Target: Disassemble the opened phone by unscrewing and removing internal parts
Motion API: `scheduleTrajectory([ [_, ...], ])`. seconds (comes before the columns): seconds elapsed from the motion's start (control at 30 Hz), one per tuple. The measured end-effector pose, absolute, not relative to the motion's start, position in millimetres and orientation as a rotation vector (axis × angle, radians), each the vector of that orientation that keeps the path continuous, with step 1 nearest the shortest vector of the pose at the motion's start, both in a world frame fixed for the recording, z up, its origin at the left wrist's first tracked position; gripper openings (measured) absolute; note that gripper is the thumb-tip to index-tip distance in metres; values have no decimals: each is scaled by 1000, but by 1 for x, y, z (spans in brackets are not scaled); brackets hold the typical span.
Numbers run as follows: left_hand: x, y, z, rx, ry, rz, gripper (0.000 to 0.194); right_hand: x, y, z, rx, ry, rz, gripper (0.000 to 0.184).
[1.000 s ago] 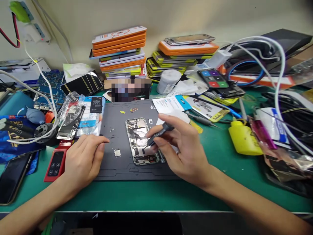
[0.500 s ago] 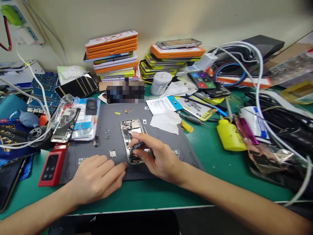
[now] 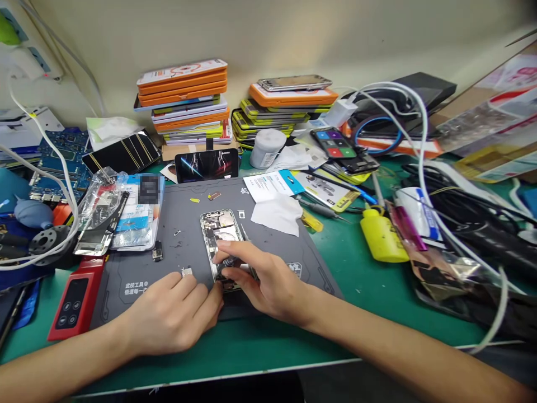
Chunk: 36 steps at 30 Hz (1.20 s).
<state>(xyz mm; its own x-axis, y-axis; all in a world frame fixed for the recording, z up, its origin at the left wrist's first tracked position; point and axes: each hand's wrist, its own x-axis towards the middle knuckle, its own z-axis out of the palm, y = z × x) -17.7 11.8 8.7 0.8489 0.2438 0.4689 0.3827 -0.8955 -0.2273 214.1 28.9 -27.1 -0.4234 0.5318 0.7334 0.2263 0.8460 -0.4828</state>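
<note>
An opened phone body with its insides exposed lies on a dark grey work mat. My right hand covers the phone's lower half, fingers pinched round a thin dark tool whose tip is down in the phone. My left hand rests on the mat at the phone's lower left corner, fingers curled, its fingertips touching the phone's edge. A small metal part lies just above my left hand, and a small dark part sits further left.
Stacks of orange and green phone cases stand at the back wall. A small phone with a lit screen leans behind the mat. A red device lies left, a yellow bottle right, and white cables and packets crowd the right side.
My right hand has come down from the phone's middle to its lower half with the tool. My left hand has slid right, from the mat's left edge to the phone's corner.
</note>
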Motion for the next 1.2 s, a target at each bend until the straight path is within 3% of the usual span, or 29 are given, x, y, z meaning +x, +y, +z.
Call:
scheduleTrajectory([
  [0.13, -19, 10, 4, -2733, -530, -671, 13, 214, 32, -23, -554, -2037, 344, 58],
  [0.3, -21, 9, 2, -2774, -589, -693, 19, 215, 34, -14, -550, -2134, 243, 37],
  [0.47, -20, 11, 2, -2806, -609, -699, 23, 215, 32, -13, -494, -2123, 350, 53],
  [0.63, -22, 12, 5, -2837, -631, -743, 22, 214, 31, -16, -506, -2104, 202, 38],
  [1.0, -22, 14, 6, -2805, -818, -783, 24, 219, 32, -11, -500, -2106, 276, 62],
  [1.2, -23, 15, 5, -2812, -838, -758, 16, 220, 31, -12, -504, -2095, 233, 62],
])
